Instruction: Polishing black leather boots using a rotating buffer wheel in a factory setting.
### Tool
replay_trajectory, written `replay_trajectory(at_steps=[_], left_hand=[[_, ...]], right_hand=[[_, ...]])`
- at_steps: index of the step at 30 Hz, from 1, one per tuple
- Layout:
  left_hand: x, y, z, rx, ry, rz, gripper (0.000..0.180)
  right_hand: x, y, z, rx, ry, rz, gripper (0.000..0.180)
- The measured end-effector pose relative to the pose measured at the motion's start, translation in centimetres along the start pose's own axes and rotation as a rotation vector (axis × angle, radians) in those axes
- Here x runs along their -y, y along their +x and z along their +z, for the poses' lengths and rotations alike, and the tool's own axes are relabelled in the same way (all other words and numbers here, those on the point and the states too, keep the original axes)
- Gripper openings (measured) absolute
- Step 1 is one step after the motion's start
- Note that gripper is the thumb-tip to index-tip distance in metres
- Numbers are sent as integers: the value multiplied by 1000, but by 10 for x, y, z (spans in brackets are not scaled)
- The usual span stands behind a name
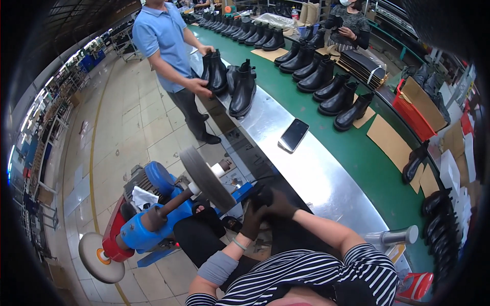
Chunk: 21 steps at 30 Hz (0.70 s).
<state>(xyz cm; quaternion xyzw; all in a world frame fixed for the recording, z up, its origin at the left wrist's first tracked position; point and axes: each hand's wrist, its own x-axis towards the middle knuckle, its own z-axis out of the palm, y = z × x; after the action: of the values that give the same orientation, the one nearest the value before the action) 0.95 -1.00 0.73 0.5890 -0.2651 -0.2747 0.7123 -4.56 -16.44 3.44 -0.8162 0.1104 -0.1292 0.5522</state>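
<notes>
We find both hands gloved in dark fabric and closed around one dark item, prob. a black boot (265, 196), held low in front of the seated person, just right of the grey buffing wheel (206, 178). Left hand (253, 220) grips from below, fingers wrapped; right hand (279, 203) clamps from above. Item outline is hard to separate from gloves and dark trousers, so we can't confirm which part faces the wheel.

Risk 1: glove fabric sits very near the wheel rim; if the wheel is turning, a loose fingertip could catch and pull the hand in. We can't tell whether it spins.

Risk 2: the blue motor (153, 214) shaft is bare between the wheel and the pale disc (97, 257) at its far end; sleeve or wristband may snag.

Risk 3: a phone (294, 134) lies flat on the steel bench (326, 183) near its edge; a knock sends it off.

A co-worker in a blue shirt (161, 35) handles boots (229, 81) further up the line, well apart.
</notes>
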Motion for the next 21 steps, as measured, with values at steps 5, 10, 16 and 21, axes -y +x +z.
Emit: replay_trajectory(at_steps=[5, 10, 16, 21], left_hand=[[18, 1, -25, -314, -432, -405, 44], [39, 14, -46, -365, -190, -265, 41], [34, 6, -54, -451, -160, -303, 29], [48, 1, -69, -545, -210, -277, 27]], right_hand=[[-31, 17, 74, 142, -187, 17, 77], [-44, 20, 96, -8, -176, 47, 79], [-30, 19, 108, 49, -42, 55, 84], [-21, 16, 119, 96, 64, 135, 73]])
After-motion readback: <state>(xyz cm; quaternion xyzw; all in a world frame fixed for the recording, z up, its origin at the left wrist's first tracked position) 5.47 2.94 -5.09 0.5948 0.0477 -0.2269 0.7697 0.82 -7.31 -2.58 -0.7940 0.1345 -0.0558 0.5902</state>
